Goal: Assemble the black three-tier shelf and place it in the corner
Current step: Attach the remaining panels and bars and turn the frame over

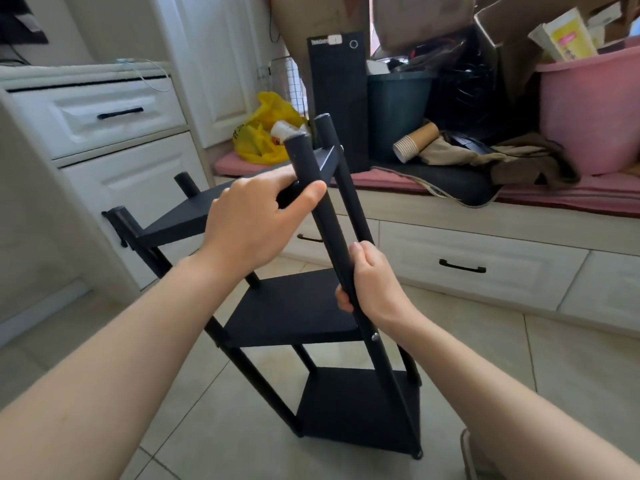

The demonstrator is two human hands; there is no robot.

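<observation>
The black three-tier shelf point(294, 306) stands tilted on the tiled floor in the middle of the view, its three boards joined by round black posts. My left hand point(256, 220) grips the near right post point(322, 209) just under its top, by the top board. Lower on the same post, above the middle board, my right hand point(372, 282) wraps around it. A silver screw head point(375, 337) shows on the post at the middle board's corner.
White drawer cabinets point(114, 133) stand at the left. A window seat with drawers point(464, 244) runs along the right, piled with a pink tub point(592, 112), paper cups point(414, 142), a black computer tower point(337, 98) and a yellow bag point(266, 129).
</observation>
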